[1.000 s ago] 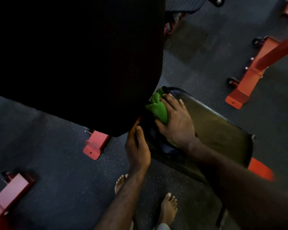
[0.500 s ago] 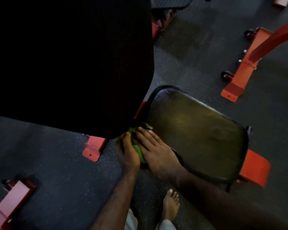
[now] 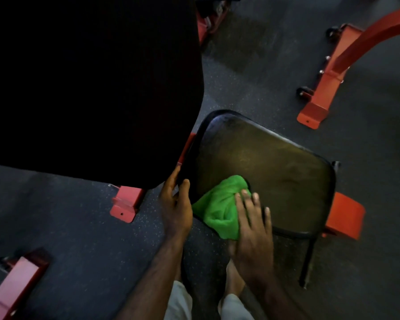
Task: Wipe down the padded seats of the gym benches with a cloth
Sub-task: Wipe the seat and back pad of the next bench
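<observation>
One green cloth (image 3: 219, 209) lay bunched on the near left corner of the black seat (image 3: 270, 167), its lower fold hanging just past the seat's edge. The right hand (image 3: 252, 229) lay flat on the cloth with fingers straight and slightly spread, pressing it down, its fingertips reaching onto the bare seat. The left hand (image 3: 174, 204) sat just beside the cloth, fingers loosely curved round the seat's left edge, touching the lower rim of the backrest (image 3: 90, 88), one large black pad that filled the upper left. Four red frame feet stood on the dark speckled floor (image 3: 79, 239): one (image 3: 125, 203) under the backrest, one (image 3: 344, 215) right of the seat, one (image 3: 319, 88) far right, one (image 3: 12, 289) lower left. Two pale trouser legs (image 3: 179, 303) showed below the arms, and one bare foot (image 3: 234, 280).
</observation>
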The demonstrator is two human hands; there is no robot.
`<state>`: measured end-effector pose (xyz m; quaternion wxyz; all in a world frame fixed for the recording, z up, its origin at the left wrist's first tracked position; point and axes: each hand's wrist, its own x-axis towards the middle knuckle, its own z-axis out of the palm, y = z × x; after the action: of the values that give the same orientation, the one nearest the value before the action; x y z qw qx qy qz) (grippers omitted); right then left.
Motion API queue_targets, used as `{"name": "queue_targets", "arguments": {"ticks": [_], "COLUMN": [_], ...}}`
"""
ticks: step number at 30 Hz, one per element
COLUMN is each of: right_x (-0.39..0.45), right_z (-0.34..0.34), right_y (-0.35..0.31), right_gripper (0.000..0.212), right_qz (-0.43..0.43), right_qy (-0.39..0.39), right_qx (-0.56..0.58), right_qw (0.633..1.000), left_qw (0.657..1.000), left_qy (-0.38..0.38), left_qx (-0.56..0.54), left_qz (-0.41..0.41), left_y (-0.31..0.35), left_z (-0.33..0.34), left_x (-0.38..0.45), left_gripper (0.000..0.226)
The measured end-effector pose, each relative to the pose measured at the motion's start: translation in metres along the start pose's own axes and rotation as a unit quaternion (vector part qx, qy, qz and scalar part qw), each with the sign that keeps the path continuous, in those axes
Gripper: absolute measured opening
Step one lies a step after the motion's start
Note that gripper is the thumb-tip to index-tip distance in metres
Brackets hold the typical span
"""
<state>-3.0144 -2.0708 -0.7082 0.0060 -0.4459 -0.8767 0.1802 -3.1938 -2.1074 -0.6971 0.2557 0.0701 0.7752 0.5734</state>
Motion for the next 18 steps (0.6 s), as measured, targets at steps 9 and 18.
{"name": "queue_targets", "arguments": {"ticks": [9, 18], "right_x": [0.068, 0.002], "right_z": [0.009, -0.006], "right_y": [-0.085, 0.008], "right_gripper": [0.095, 0.106], "right_qz": [-0.061, 0.077], "right_qy": [0.01, 0.05], "right_qx": [0.011, 0.022], "right_qw": [0.998, 0.996], "left_qw": [0.999, 0.986], "left_qy": [0.013, -0.052], "left_qx": [0.042, 0.133], "left_qz": [0.012, 0.083], "left_y": [-0.006, 0.004], "left_z": [0.004, 0.01], "left_x": [-0.001, 0.002], "left_gripper": [0.04, 0.052]}}
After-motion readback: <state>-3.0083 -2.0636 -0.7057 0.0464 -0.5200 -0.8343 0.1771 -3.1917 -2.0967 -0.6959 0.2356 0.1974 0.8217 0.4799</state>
